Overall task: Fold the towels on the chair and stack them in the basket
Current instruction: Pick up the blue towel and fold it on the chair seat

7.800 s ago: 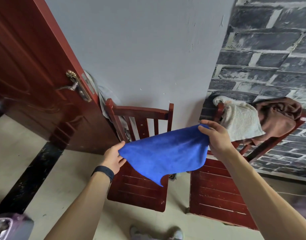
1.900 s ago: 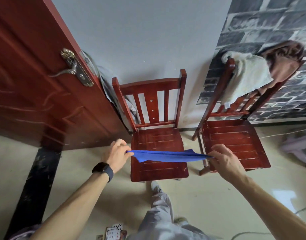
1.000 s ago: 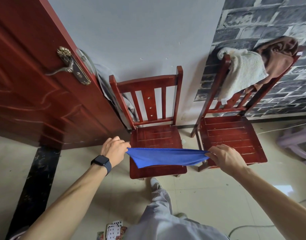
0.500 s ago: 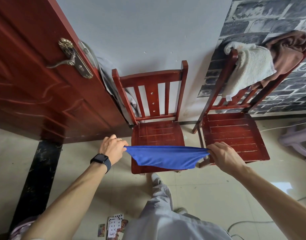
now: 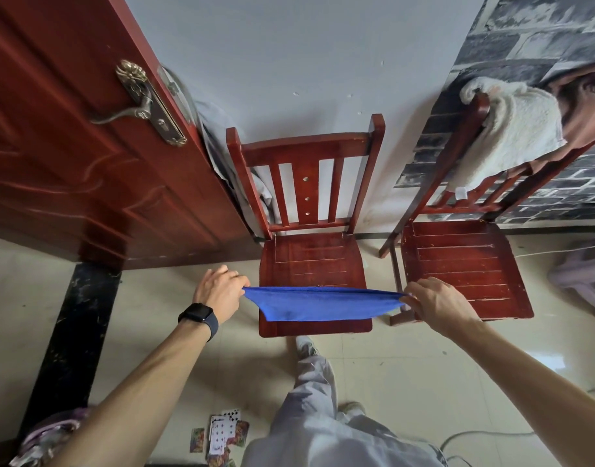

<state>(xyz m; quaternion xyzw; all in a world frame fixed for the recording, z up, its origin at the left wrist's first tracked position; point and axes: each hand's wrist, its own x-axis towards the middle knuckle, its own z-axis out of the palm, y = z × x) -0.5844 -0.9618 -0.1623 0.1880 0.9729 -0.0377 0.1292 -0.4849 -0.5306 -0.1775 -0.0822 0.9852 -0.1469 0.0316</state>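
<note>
From the head view, you are in the folding step. Your left hand (image 5: 220, 294) and right hand (image 5: 437, 303) each pinch one end of the blue towel (image 5: 323, 303), fingers curled closed on the cloth. It is pulled taut between them above the front edge of the near chair (image 5: 313, 257). The towel sags along its lower edge and looks already doubled, though I cannot count the layers.

As I judge it, the next move calls for laying it flat on the seat or bringing the two ends together, keeping the corners matched so that the fold stays square.

Two more towels wait on the back of the second chair (image 5: 458, 261): a white towel (image 5: 512, 129) and, beside it, a brown towel (image 5: 586, 106) cut off by the frame's right edge.

I cannot tell whether the blue towel touches the seat. Your fingertips are hidden in the cloth. No basket is plain to see. A purplish object (image 5: 50, 436) at the lower left is cropped and could be it.
</note>
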